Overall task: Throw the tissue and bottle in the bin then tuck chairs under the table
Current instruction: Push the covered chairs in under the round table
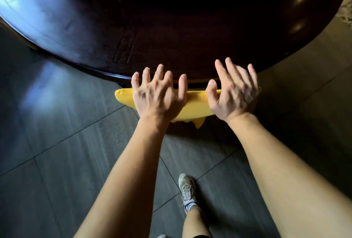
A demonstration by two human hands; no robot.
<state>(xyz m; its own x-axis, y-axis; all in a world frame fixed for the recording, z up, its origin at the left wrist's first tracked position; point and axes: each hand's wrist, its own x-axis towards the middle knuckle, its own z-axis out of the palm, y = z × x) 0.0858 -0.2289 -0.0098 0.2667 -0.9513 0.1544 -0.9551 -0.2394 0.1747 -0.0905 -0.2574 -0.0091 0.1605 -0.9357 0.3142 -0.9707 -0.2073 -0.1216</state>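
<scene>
Bare forearms fill the near part of the view, both reaching away toward the table. Left hand (159, 94) palm-down, fingers spread wide apart, heel of the palm pressed on the yellow chair back (192, 104); fingertips lifted, reaching over the table edge, not curled round anything. Right hand (234, 93) same pose just to the right, fingers splayed and raised, thumb out to the left, palm base on the right end of the yellow cover; no clamping grip on either side. Chair back is a padded yellow strip running left-right, sitting right against the near rim of the round dark wooden table (152, 34), a loose flap of the yellow cover hanging at its near lower edge. Rest of the chair hidden under the hands and the tabletop, so how far under it sits can't be told. Table is glossy, with light reflections at far left and far right. Floor (57, 142) is dark grey tile with thin seams. One worn sneaker (187, 188) with white sock and a bare shin near bottom centre, between the forearms. Hands slightly blurred.
</scene>
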